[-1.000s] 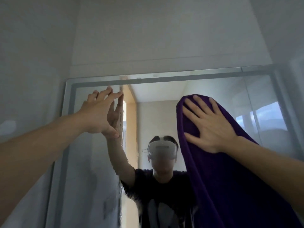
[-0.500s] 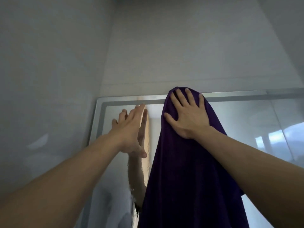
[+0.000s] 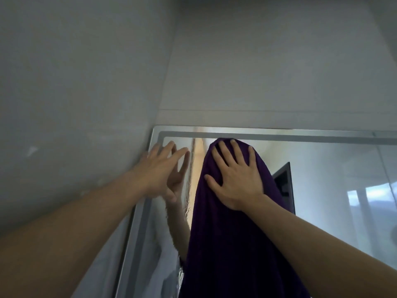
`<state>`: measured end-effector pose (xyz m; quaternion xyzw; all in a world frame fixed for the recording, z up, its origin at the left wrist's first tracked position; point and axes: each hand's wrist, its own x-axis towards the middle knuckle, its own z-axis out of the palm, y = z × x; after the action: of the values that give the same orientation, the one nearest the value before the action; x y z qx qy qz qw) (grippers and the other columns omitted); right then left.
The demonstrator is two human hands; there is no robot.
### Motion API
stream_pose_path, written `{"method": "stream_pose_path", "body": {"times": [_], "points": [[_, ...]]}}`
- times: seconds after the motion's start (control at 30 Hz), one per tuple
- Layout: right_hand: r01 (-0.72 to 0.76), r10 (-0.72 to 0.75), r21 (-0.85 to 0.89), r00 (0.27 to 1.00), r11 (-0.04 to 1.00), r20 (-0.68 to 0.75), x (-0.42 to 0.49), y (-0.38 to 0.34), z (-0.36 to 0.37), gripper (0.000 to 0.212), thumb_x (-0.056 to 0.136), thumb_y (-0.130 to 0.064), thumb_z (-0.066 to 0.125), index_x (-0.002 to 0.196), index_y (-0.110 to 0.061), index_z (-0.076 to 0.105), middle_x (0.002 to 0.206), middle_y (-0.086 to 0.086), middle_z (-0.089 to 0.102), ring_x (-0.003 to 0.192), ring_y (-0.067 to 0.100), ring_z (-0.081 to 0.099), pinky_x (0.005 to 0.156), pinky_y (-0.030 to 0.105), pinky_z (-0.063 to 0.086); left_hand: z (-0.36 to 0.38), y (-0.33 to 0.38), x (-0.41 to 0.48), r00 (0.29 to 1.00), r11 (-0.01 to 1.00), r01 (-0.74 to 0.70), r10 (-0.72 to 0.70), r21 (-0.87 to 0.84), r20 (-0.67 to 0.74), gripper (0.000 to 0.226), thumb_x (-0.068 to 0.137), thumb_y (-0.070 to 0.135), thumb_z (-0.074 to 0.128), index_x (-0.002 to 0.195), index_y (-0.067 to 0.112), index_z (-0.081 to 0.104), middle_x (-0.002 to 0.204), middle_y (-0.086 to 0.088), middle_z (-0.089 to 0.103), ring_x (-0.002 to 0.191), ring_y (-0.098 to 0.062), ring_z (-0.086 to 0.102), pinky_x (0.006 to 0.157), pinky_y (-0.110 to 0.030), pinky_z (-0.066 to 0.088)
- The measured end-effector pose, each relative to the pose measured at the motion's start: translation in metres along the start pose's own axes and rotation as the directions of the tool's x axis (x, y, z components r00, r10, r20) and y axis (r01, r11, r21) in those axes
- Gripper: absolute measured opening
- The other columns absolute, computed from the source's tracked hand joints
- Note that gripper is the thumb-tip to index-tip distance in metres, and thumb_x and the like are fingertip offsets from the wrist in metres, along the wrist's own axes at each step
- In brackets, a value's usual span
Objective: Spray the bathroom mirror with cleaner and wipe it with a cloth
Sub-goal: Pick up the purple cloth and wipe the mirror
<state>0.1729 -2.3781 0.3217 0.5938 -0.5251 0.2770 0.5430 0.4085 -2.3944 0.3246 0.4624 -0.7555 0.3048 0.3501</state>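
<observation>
The bathroom mirror (image 3: 326,181) fills the lower right, its silver frame reaching up to the wall. A long purple cloth (image 3: 232,244) hangs flat against the glass near the top edge. My right hand (image 3: 234,177) presses the cloth onto the mirror with fingers spread and straight. My left hand (image 3: 161,171) lies flat with straight fingers against the glass at the mirror's top left corner; its reflection meets it. Wet streaks run down the glass between the two hands. No spray bottle is in view.
A grey side wall (image 3: 75,93) meets the mirror's left edge. A pale tiled wall (image 3: 279,61) rises above the frame. The glass reflects a dark panel (image 3: 284,186) and a bright window (image 3: 369,198) at the right.
Both hands and the cloth have slid left along the top of the mirror toward its top left corner. The view has tilted upward, and the person's reflection is now hidden behind the cloth.
</observation>
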Motion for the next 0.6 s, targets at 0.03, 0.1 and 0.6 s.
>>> {"method": "stream_pose_path", "body": {"times": [0.03,0.1,0.6], "points": [[0.026,-0.026,0.006,1.0,1.0,0.003,-0.004,-0.008,0.001,0.08,0.095,-0.071,0.011,0.164,-0.031,0.001,0.174,-0.003,-0.002,0.159,0.026,-0.012,0.123,0.06,-0.013,0.003,-0.007,-0.002,1.0,0.999,0.009,-0.01,0.042,0.023,0.148,0.054,0.058,0.091,0.153,0.046,-0.017,0.168,0.006,-0.017,0.155,-0.033,-0.011,0.123,-0.06,0.009],[0.092,-0.092,0.026,0.996,0.995,0.017,-0.013,-0.028,0.006,0.079,0.095,-0.07,0.013,0.163,-0.031,0.001,0.174,-0.002,-0.001,0.158,0.026,-0.014,0.122,0.059,-0.016,0.007,-0.015,-0.004,0.999,0.998,0.008,-0.01,0.059,0.042,0.151,0.052,0.06,0.091,0.15,0.049,-0.022,0.167,0.006,-0.022,0.156,-0.032,-0.01,0.123,-0.058,0.006],[0.276,-0.264,-0.108,0.958,0.955,0.109,-0.038,0.06,-0.012,0.084,0.093,-0.075,0.02,0.163,-0.032,0.006,0.173,-0.005,0.004,0.159,0.022,-0.009,0.126,0.054,-0.009,0.009,-0.02,-0.005,0.999,0.998,-0.012,0.015,-0.059,0.047,0.15,0.052,0.054,0.094,0.154,0.049,-0.016,0.166,0.014,-0.023,0.156,-0.029,-0.013,0.125,-0.055,0.015]]}}
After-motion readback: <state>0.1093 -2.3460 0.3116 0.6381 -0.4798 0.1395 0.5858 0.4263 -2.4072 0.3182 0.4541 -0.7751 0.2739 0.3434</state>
